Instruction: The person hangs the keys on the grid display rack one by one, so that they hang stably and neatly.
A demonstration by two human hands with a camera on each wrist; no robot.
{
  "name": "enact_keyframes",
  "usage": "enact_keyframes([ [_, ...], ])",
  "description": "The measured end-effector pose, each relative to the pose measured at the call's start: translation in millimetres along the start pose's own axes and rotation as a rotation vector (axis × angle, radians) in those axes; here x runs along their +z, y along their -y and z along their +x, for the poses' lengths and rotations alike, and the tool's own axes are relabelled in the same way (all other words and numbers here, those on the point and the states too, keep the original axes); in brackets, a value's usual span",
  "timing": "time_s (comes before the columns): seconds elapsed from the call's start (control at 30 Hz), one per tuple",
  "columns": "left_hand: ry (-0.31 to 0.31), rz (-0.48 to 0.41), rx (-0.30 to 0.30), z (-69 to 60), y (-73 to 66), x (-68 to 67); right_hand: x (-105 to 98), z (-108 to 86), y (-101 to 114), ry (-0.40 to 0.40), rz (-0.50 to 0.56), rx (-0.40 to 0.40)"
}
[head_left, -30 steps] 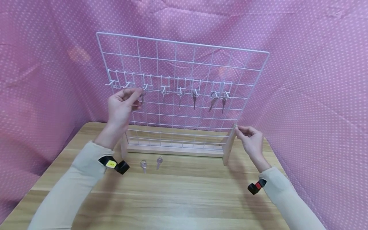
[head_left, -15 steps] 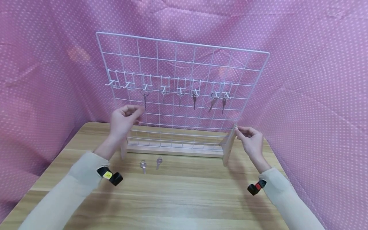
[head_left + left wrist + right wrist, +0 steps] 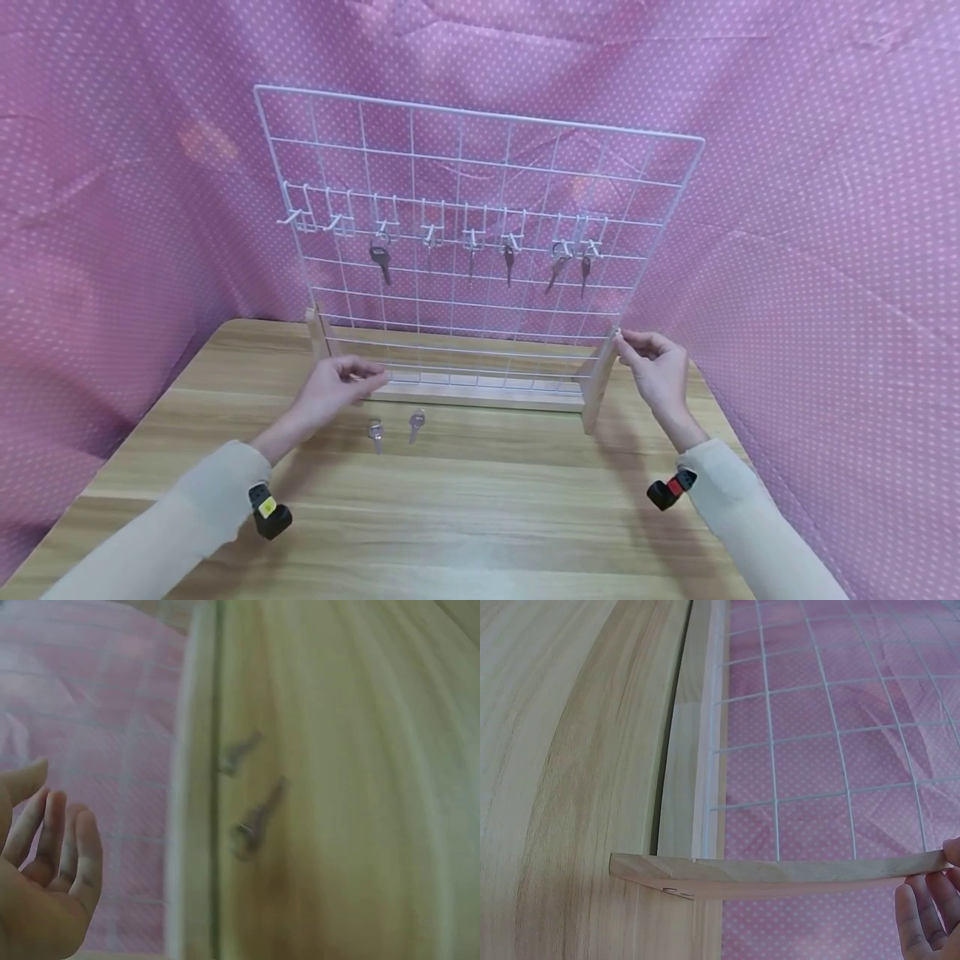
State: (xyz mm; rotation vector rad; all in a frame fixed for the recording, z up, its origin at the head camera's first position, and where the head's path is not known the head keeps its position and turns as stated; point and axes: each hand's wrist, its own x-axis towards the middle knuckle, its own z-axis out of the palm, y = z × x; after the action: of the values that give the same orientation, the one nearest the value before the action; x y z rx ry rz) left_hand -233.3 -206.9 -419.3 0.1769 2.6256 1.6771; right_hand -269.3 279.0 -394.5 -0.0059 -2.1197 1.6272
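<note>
My left hand [image 3: 337, 388] hovers low before the rack, holding nothing, its fingers loosely bent. Just in front of it two keys lie on the table: one with a ring [image 3: 377, 433], and a second key [image 3: 416, 423] to its right. Both look blurred in the left wrist view. With my right hand [image 3: 657, 371] I pinch the top of the wooden side support [image 3: 795, 868] of the white wire grid rack [image 3: 480, 158]. A key [image 3: 381, 260] hangs from the third hook from the left. Further keys, such as one [image 3: 509, 265], hang on the hooks to its right.
The two leftmost hooks, one at the end [image 3: 298, 220] and its neighbour [image 3: 341, 223], bear no keys. A wooden base bar [image 3: 480, 398] runs along the rack's foot on the wood-grain table [image 3: 480, 517]. Pink dotted cloth [image 3: 810, 208] surrounds the table.
My left hand has let go of the key at the third hook and moved down toward the table. That key now hangs there, turned slightly. The right hand has stayed put.
</note>
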Motion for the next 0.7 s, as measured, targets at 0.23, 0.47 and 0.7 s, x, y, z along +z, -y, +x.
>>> enact_keyframes([
  [0.23,0.105,0.063,0.03,3.0,37.7,6.5,-1,0.0,0,0.013,-0.016,-0.012],
  [0.47,0.163,0.09,-0.055,4.5,65.0,5.7,-1,1.0,-1,0.01,0.005,-0.015],
  [0.7,0.169,0.107,-0.071,5.6,77.8,7.9,0,1.5,0,0.012,0.0,-0.027],
])
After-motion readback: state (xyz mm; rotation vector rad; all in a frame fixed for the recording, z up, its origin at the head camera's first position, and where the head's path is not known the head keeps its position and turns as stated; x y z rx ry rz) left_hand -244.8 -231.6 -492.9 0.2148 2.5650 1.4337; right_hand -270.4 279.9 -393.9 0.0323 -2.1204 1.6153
